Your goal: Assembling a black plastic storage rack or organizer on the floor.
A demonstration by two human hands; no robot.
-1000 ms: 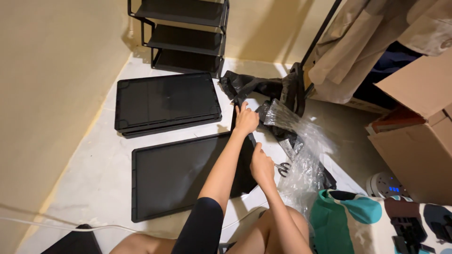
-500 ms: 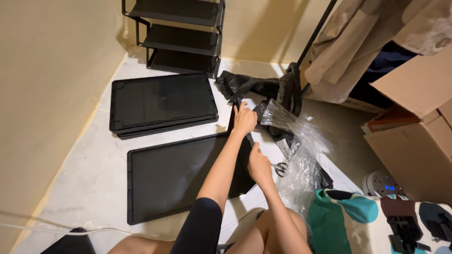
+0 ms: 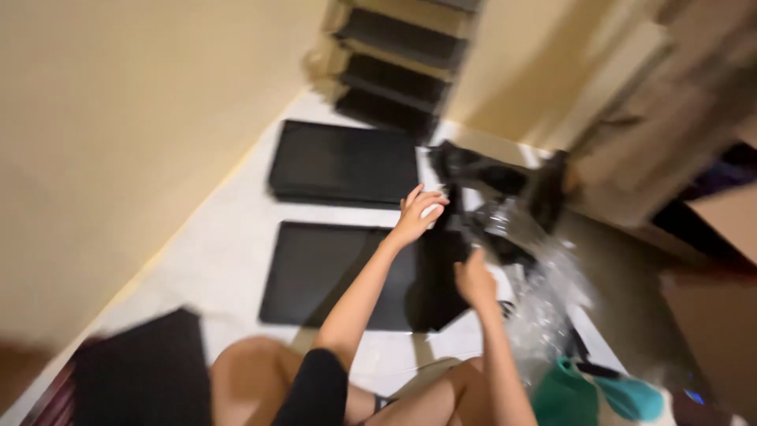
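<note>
The view is blurred. The left hand (image 3: 415, 211) has its fingers spread above the far corner of the black tray (image 3: 347, 272) on the floor; the right hand (image 3: 474, 282), at the tray's right edge, seems closed on a dark strip (image 3: 457, 229). A firm grip with both hands would keep it steady.

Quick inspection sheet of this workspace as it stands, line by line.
Surface: pale floor, partly covered.
Job's things: black panel flat on floor; thin black piece between both hands, blurred.
Clutter: second black panel stack, clear plastic wrap, teal fabric.
Grippers: left hand fingers spread at piece's far end; right hand closed near its near end, grip unclear.
Cables: nothing seen.
Surroundings: beige wall, black shelf rack, cardboard box.
</note>
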